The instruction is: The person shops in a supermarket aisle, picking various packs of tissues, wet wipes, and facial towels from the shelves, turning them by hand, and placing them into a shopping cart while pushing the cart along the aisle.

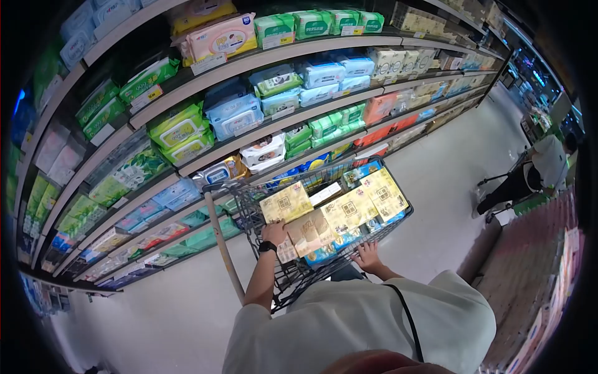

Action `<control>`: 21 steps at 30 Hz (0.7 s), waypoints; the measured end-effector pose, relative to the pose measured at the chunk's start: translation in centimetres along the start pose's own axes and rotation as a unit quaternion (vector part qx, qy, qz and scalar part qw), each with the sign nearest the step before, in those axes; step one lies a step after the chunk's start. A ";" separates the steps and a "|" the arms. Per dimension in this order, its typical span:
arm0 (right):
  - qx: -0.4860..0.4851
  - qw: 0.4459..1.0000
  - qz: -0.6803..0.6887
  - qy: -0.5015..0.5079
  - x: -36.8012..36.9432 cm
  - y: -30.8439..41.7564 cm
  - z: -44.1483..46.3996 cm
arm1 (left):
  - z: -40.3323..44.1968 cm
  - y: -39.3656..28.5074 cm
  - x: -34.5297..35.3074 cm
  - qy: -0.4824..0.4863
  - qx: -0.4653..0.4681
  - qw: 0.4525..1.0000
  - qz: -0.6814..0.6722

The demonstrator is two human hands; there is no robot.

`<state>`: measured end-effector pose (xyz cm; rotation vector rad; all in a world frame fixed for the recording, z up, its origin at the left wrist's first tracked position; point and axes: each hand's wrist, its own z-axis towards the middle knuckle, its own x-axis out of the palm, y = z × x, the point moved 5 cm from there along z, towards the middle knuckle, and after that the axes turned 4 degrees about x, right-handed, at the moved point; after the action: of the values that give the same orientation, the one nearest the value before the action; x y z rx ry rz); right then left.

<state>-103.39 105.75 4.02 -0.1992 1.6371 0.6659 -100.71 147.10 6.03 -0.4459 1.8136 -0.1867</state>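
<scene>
A metal wire shopping cart (408,215) in front of me holds several pale yellow tissue packs (349,212) stacked over blue packs. My left hand (274,233), with a black watch on its wrist, grips the near edge of a yellow tissue pack (286,203) at the handle end of the cart. Its fingertips are partly hidden by the pack. A beige pack (311,233) lies just right of that hand. At the near side rim of the cart, my right hand (369,257) has its fingers spread and holds nothing.
Long shelves (249,56) of tissue and wipe packs curve along the far side of the cart. The cart's push handle (224,249) is at left. Another person (542,171) stands at right with a cart, near stacked goods (529,274). Pale floor (448,156) runs along the aisle.
</scene>
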 end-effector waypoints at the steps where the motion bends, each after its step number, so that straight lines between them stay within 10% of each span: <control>1: 0.002 1.000 0.004 -0.008 -0.1 0.4 0.4 | -0.5 0.1 -0.2 -0.024 0.001 1.000 0.009; 9: -0.049 0.997 0.030 0.041 -1.6 4.0 -0.4 | -2.9 4.8 -1.0 -0.110 0.057 0.992 -0.035; 13: -0.066 0.945 0.319 0.020 -6.3 1.0 -1.0 | -3.5 5.9 -3.1 -0.122 0.043 0.991 -0.040; 21: 0.498 0.680 0.537 -0.028 5.6 -34.6 -24.6 | -0.9 -9.8 -6.2 -0.273 0.060 0.958 -0.066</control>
<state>-108.40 65.95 -10.97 1.6863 1.7216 0.4773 -98.12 140.46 15.28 -0.4776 1.2256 -0.2372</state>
